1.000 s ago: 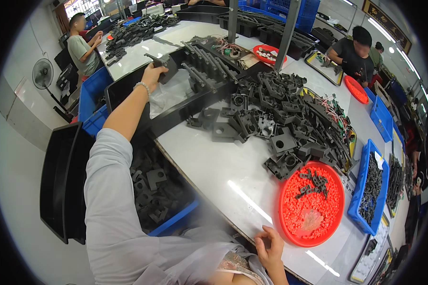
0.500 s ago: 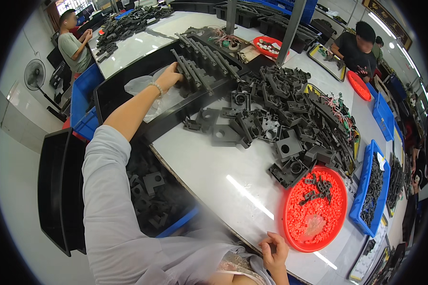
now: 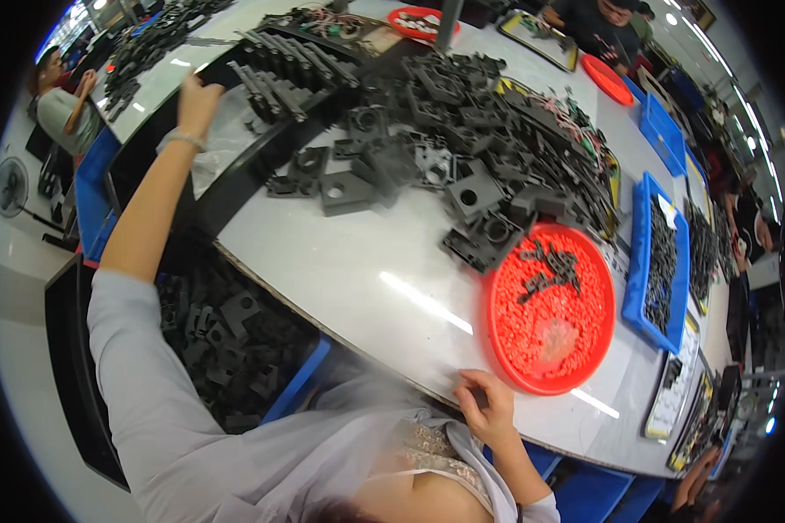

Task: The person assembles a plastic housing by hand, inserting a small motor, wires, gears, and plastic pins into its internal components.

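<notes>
My left hand [image 3: 199, 109] is raised over the large black tray [image 3: 139, 166], left of a row of long black slotted bars [image 3: 279, 83]. Its fingers curl away from view and are blurred; nothing shows sticking out of them. Under the wrist lies a clear plastic bag [image 3: 227, 131] in that tray. My right hand [image 3: 487, 408] hovers by the table's front edge, loosely bent, with a gap between thumb and forefinger and nothing visible in it. Beside it stands a red round tray [image 3: 584, 370] of small red pieces, with several small black parts [image 3: 551, 268] on top.
Black plastic housings [image 3: 475, 187] are heaped on the white table [image 3: 340, 288]. A blue bin [image 3: 638, 305] of small black parts stands right. Below the table edge sits a container of black housings [image 3: 227, 340]. Two people [image 3: 68, 118] [image 3: 597, 30] work across the table.
My left hand has come away from the black bars, moving left over the tray. The view has shifted, so the table sits higher. My right hand stays near the table edge.
</notes>
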`<act>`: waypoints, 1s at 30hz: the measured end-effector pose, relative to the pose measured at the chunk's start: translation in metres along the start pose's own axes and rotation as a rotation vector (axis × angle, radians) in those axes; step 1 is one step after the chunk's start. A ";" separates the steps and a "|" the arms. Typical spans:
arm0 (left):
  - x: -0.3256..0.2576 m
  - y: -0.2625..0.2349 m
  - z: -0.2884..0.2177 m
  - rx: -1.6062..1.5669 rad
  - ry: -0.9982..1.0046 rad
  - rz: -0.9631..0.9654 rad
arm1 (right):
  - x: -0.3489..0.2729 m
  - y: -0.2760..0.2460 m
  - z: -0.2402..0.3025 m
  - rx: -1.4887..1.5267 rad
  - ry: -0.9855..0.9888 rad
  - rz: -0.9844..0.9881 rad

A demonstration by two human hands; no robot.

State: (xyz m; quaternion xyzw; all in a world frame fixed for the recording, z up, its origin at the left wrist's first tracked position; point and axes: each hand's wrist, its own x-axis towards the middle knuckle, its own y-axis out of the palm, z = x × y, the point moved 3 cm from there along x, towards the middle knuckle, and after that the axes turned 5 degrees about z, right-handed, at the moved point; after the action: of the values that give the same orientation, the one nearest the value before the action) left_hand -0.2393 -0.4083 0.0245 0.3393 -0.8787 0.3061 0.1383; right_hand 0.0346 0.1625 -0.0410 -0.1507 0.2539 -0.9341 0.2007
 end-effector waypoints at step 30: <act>-0.336 0.090 -0.212 0.185 0.812 1.034 | 0.001 -0.239 -0.060 -0.282 0.397 -0.457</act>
State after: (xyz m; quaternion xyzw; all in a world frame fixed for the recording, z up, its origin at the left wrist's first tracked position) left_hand -0.0476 -0.0499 -0.0031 -0.2578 -0.7764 0.5108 0.2641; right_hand -0.0606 0.3757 0.0373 -0.0451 0.3743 -0.9218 -0.0899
